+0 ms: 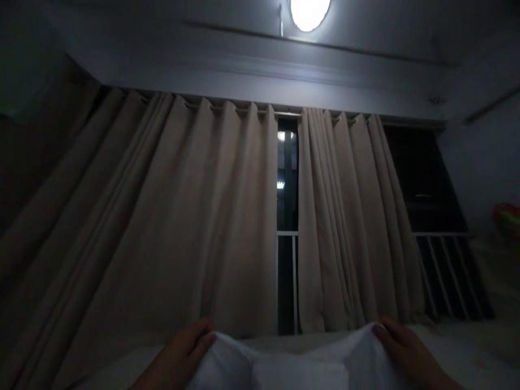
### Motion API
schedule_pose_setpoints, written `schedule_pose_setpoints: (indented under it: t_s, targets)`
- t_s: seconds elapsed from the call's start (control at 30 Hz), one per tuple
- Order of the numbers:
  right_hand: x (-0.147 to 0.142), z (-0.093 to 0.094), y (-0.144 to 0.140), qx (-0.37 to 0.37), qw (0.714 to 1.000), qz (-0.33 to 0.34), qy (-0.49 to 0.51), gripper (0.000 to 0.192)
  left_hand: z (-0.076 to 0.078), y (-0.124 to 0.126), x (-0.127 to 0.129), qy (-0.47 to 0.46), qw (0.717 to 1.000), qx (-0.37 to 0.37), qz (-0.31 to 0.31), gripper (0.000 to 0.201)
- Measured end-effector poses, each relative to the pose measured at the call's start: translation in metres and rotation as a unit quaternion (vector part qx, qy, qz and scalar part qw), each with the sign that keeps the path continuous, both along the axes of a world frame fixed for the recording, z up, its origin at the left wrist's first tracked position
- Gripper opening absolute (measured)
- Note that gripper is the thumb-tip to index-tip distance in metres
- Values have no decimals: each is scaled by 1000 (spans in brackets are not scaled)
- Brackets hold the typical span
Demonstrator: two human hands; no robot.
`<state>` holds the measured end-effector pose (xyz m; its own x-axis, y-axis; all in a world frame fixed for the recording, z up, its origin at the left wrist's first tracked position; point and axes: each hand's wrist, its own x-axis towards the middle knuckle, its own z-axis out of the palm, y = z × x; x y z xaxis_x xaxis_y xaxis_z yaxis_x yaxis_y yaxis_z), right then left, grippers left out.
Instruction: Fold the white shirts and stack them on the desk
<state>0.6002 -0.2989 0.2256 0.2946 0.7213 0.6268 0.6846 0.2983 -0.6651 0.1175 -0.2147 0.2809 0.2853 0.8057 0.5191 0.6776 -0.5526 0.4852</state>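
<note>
A white cloth [300,371] stretches between my two hands at the bottom of the head view, its upper edge sagging in the middle. My left hand [182,352] pinches its left corner between thumb and fingers. On the other side, my right hand [406,352] grips the right corner in the same way. Folds run down from both held points. The lower part of the cloth lies outside the view, and the dim light hides its finer detail, so I cannot tell what sort of cloth it is.
Beige curtains [227,216] hang from a rod ahead, with a narrow gap showing a dark window [287,179] and a white railing [447,271] at the right. A pale surface [459,346] lies below. A round lamp [309,12] glows on the ceiling.
</note>
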Motion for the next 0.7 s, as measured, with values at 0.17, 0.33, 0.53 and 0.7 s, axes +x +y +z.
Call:
schedule_pose_setpoints:
  t_s: [0.17, 0.33, 0.53, 0.7]
  targets:
    - [-16, 31, -7, -8, 1000, -15, 26, 39, 29, -2, -2, 41, 998, 17, 35, 37]
    - [-12, 65, -17, -1, 999, -30, 24, 40, 81, -14, -8, 66, 995, 32, 68, 42]
    - [-2, 99, -20, 59, 996, -42, -45, 35, 114, -28, -25, 32, 996, 19, 86, 48]
    - [-3, 45, 3, 27, 998, -33, -39, 37, 23, 2, -27, -45, 993, -50, 100, 47]
